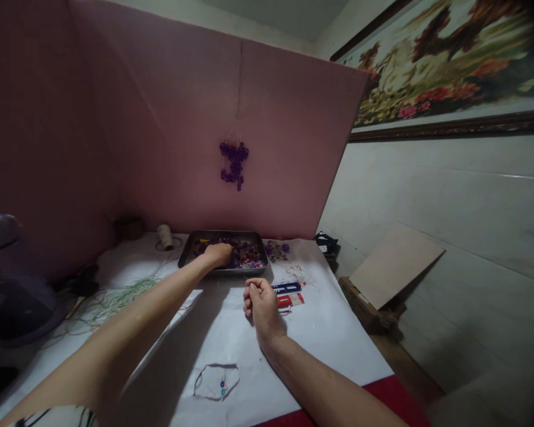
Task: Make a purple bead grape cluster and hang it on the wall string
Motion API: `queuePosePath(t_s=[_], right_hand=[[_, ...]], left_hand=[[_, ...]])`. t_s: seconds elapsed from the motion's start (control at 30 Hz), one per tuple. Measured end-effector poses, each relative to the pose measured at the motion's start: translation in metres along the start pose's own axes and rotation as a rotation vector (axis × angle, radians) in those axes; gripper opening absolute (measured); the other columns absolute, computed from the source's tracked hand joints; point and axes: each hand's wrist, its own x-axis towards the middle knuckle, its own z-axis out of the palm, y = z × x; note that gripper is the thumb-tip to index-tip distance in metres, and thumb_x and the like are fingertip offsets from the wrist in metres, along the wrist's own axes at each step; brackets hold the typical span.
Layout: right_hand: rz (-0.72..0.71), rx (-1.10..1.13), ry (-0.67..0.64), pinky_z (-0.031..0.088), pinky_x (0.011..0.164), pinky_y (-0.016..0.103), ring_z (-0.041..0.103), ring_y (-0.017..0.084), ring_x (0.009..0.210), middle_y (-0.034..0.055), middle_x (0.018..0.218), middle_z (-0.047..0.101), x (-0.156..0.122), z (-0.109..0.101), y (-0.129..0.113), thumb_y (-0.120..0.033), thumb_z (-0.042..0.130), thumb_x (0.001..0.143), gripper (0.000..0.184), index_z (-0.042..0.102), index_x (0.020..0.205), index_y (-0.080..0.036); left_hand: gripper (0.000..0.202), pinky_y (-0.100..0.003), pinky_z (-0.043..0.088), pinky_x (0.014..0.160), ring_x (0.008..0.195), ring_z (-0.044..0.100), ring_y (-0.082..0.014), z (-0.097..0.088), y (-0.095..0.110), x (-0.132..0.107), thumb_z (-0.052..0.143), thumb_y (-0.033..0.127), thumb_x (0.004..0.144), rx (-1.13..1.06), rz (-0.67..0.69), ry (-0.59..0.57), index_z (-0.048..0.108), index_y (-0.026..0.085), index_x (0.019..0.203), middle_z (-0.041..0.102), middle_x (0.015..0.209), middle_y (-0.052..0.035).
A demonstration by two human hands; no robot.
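Note:
My left hand reaches into a dark metal tray of small purple, red and clear beads. Its fingers point down among the beads and are mostly hidden. Over the white table covering, my right hand is closed in a pinch, thumb against fingers. A thin tip shows just above its fingertips, too fine to name. Right beside that hand lie a blue flat tool and a red packet. Nearer to me lies a thin cord loop with blue and teal beads.
Green strands spread on the left, with a spool of cord behind. Purple beads and loose small pieces lie right of the tray. A purple beaded ornament hangs before the pink panel. A board leans at right.

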Motion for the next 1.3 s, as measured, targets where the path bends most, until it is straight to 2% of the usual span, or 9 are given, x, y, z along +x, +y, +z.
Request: queuePosePath(t_s=[0.37, 0.6, 0.8, 0.9, 0.97, 1.03, 1.1, 1.2, 1.3], right_hand=[[-0.001, -0.030, 0.000, 0.024, 0.033, 0.012, 0.039, 0.004, 0.037, -0.0072, 0.057, 0.053, 0.000, 0.001, -0.001, -0.028, 0.059, 0.073, 0.014, 0.055, 0.083, -0.018], [-0.015, -0.057, -0.014, 0.023, 0.033, 0.012, 0.039, 0.004, 0.039, -0.0062, 0.059, 0.053, 0.000, 0.000, 0.002, -0.029, 0.059, 0.074, 0.015, 0.056, 0.084, -0.018], [-0.015, -0.079, -0.028, 0.022, 0.033, 0.013, 0.037, 0.004, 0.039, -0.0059, 0.058, 0.053, 0.000, 0.000, 0.000, -0.028, 0.059, 0.075, 0.014, 0.056, 0.083, -0.018], [-0.009, -0.077, -0.024, 0.022, 0.033, 0.013, 0.037, 0.004, 0.039, -0.0059, 0.058, 0.053, -0.001, 0.001, -0.002, -0.028, 0.058, 0.075, 0.013, 0.056, 0.083, -0.018], [-0.003, -0.071, -0.026, 0.022, 0.033, 0.013, 0.037, 0.004, 0.039, -0.0058, 0.058, 0.053, -0.002, 0.001, -0.003, -0.028, 0.058, 0.075, 0.013, 0.056, 0.083, -0.018], [-0.002, -0.068, -0.025, 0.022, 0.033, 0.013, 0.037, 0.004, 0.039, -0.0058, 0.057, 0.053, -0.003, 0.002, -0.003, -0.028, 0.059, 0.074, 0.013, 0.056, 0.082, -0.018], [-0.006, -0.069, -0.022, 0.022, 0.033, 0.013, 0.036, 0.004, 0.038, -0.0061, 0.057, 0.053, -0.003, 0.002, -0.003, -0.029, 0.060, 0.074, 0.014, 0.056, 0.082, -0.018], [-0.009, -0.070, -0.021, 0.022, 0.033, 0.013, 0.037, 0.004, 0.038, -0.0063, 0.057, 0.053, -0.002, 0.002, -0.002, -0.029, 0.060, 0.074, 0.014, 0.056, 0.082, -0.018], [-0.007, -0.071, -0.025, 0.023, 0.033, 0.013, 0.037, 0.004, 0.038, -0.0062, 0.057, 0.053, -0.002, 0.001, -0.002, -0.029, 0.059, 0.074, 0.014, 0.056, 0.083, -0.018]], left_hand=[[0.035, -0.044, 0.053, 0.086, 0.103, 0.061, -0.0232, 0.004, -0.004, 0.009, 0.058, 0.034, 0.091, 0.007, -0.058, -0.015, 0.056, 0.017, 0.122, 0.058, 0.123, -0.0106], [0.036, -0.044, 0.053, 0.085, 0.103, 0.061, -0.0233, 0.009, -0.009, 0.023, 0.058, 0.033, 0.091, -0.212, -0.074, -0.024, 0.056, 0.016, 0.122, 0.058, 0.123, -0.0108], [0.036, -0.043, 0.054, 0.084, 0.102, 0.061, -0.0258, 0.003, -0.031, 0.022, 0.059, 0.036, 0.090, -0.569, -0.145, 0.023, 0.058, 0.015, 0.120, 0.059, 0.121, -0.0080], [0.025, -0.029, 0.053, 0.061, 0.068, 0.060, -0.0138, -0.005, -0.046, 0.009, 0.049, 0.033, 0.095, -0.787, -0.132, 0.095, 0.060, 0.011, 0.101, 0.063, 0.089, -0.0058], [0.031, -0.021, 0.041, 0.042, 0.044, 0.043, -0.0077, -0.011, -0.054, -0.001, 0.037, 0.029, 0.095, -0.912, -0.086, 0.135, 0.056, 0.012, 0.076, 0.052, 0.062, -0.0001], [0.031, -0.019, 0.033, 0.037, 0.038, 0.032, -0.0061, -0.015, -0.061, -0.010, 0.036, 0.030, 0.093, -0.982, -0.056, 0.159, 0.050, 0.015, 0.069, 0.045, 0.055, 0.0025], [0.033, -0.019, 0.031, 0.036, 0.037, 0.032, -0.0062, -0.014, -0.064, -0.014, 0.037, 0.035, 0.092, -0.976, -0.072, 0.165, 0.049, 0.016, 0.068, 0.045, 0.056, 0.0022], [0.037, -0.023, 0.040, 0.042, 0.046, 0.047, -0.0097, -0.008, -0.064, -0.012, 0.043, 0.041, 0.094, -0.840, -0.149, 0.140, 0.057, 0.011, 0.077, 0.055, 0.065, -0.0026], [0.030, -0.034, 0.055, 0.068, 0.081, 0.063, -0.0188, -0.003, -0.060, -0.009, 0.056, 0.037, 0.091, -0.606, -0.201, 0.084, 0.062, 0.011, 0.106, 0.064, 0.101, -0.0077]])
